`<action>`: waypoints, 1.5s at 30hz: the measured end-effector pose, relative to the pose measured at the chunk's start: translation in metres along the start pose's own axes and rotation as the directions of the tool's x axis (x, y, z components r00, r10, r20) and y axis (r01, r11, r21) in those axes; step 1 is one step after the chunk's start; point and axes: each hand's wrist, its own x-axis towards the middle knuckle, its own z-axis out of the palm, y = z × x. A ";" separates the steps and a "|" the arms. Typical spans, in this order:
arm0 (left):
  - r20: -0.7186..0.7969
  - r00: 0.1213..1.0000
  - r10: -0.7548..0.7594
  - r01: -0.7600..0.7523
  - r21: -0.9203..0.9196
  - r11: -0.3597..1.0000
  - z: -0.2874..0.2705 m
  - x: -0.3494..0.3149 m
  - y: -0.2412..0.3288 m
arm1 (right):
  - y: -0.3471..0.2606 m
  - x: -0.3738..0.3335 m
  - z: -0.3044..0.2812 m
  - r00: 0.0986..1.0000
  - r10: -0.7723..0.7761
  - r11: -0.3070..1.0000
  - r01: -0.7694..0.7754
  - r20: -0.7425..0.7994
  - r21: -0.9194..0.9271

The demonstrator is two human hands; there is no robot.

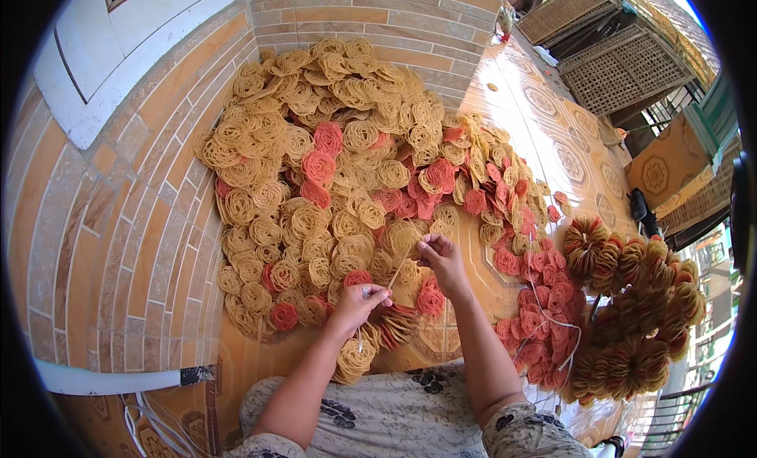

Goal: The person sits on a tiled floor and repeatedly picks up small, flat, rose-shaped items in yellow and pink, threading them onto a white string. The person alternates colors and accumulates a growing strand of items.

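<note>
- Patterned clothing point(374, 415) sits nearest my view.
- Left hand point(363, 304) and right hand point(443, 261) each pinch the thin tan strip point(400, 270), held above the piled lacy discs point(307, 220).
- I judge it light, easily snapped; grip near its ends.

No text, label, brand, number or sign can be read, whether on the discs point(304, 220), the wall point(102, 257), the floor point(542, 103) or the clothes point(378, 407).

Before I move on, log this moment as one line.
left hand: pinching thin tan strip | right hand: near strip's upper end | floor: heaped tan lacy discs, coral-pink discs among them | right: disc bundles
</note>
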 end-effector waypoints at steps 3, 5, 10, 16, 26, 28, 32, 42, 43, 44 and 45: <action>-0.004 1.000 -0.023 0.023 0.008 1.000 0.000 0.000 0.001 | -0.005 -0.001 -0.002 1.000 -0.012 1.000 0.012 -0.004 0.007; -0.007 0.999 -0.031 0.031 -0.010 0.999 0.000 -0.001 0.002 | -0.007 -0.002 -0.005 0.999 -0.024 1.000 0.023 0.046 0.018; -0.049 0.998 -0.033 0.030 -0.071 0.997 0.000 0.001 -0.001 | -0.011 -0.001 -0.016 0.970 -0.041 0.966 0.099 0.238 -0.239; -0.169 0.975 0.142 -0.164 -0.120 0.979 -0.001 0.007 -0.011 | 0.007 0.010 -0.004 0.977 0.003 0.824 0.118 0.212 -0.555; -0.102 0.987 0.122 -0.128 -0.049 0.991 -0.008 0.005 -0.004 | 0.019 0.031 0.013 0.979 -0.093 0.874 -0.007 -0.181 -0.486; -0.058 0.987 0.149 -0.152 -0.062 0.986 -0.006 0.006 -0.003 | 0.009 0.019 0.006 0.986 -0.100 0.965 0.063 -0.133 -0.253; 0.025 0.988 0.153 -0.150 -0.094 0.984 -0.002 0.003 0.002 | -0.008 -0.012 -0.001 0.988 -0.091 0.994 0.082 -0.124 -0.076; 0.044 0.989 0.144 -0.145 0.032 0.989 -0.001 -0.005 0.006 | -0.016 -0.027 0.002 0.985 -0.174 0.975 0.170 -0.015 -0.146; 0.041 0.988 0.150 -0.151 0.031 0.988 -0.001 -0.003 0.004 | -0.019 -0.027 0.000 0.986 -0.159 0.969 0.165 0.048 -0.185; 0.031 0.987 0.159 -0.159 0.001 0.987 -0.001 -0.001 0.002 | -0.021 -0.027 -0.002 0.986 -0.153 0.974 0.161 0.060 -0.157; 0.022 0.985 0.168 -0.167 -0.037 0.985 -0.002 0.001 0.000 | -0.024 -0.026 -0.005 0.988 -0.127 0.982 0.137 0.086 -0.126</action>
